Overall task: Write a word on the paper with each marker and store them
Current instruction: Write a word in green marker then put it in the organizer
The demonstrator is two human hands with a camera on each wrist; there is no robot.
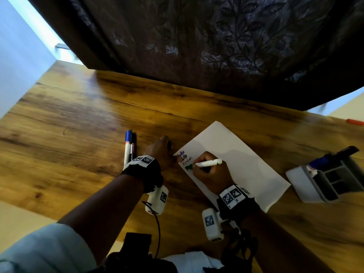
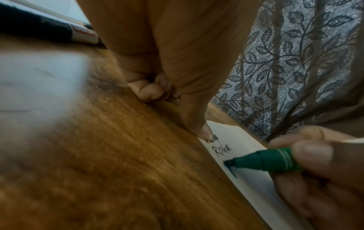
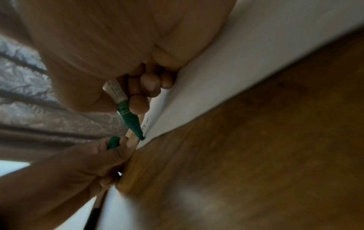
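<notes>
A: Nearest first. Right hand (image 1: 211,172) grips the green marker (image 1: 206,163) in a writing pinch, thumb and fingers curled round the barrel, heel of the hand resting on the paper (image 1: 246,164).

B: Marker axis?

A: Tip low and to the person's left, touching the paper close to its left edge. Back end up and to the right. The left wrist view shows the tip on a fresh green stroke, under the line reading roughly "Rishan".

B: Left hand?

A: Left hand (image 1: 160,152) sits just left of the paper, fingers curled, thumb pressing the paper's near-left corner. The right wrist view shows a green cap (image 3: 113,142) pinched in its fingers, so it's closed on the cap while it pins the sheet.

B: Next move turns on what?

A: My read: the green word has barely begun, so strokes run rightward from the tip, away from the left hand. Then recapping; cap and tip are already near each other, cap just left of the tip.

B: Further out?

A: A blue marker (image 1: 127,146) and a black marker (image 1: 133,146) lie side by side on the worktop (image 1: 69,125), capped ends away from the person, beyond the left wrist. Left hand is the nearer one for those.

B: Storage?

A: Compartmented organizer (image 1: 325,180) at the far right, well apart from the paper, with something blue in one slot. Right hand is closer to it. Something orange (image 1: 354,122) at the far right edge; too cut off to name.
</notes>
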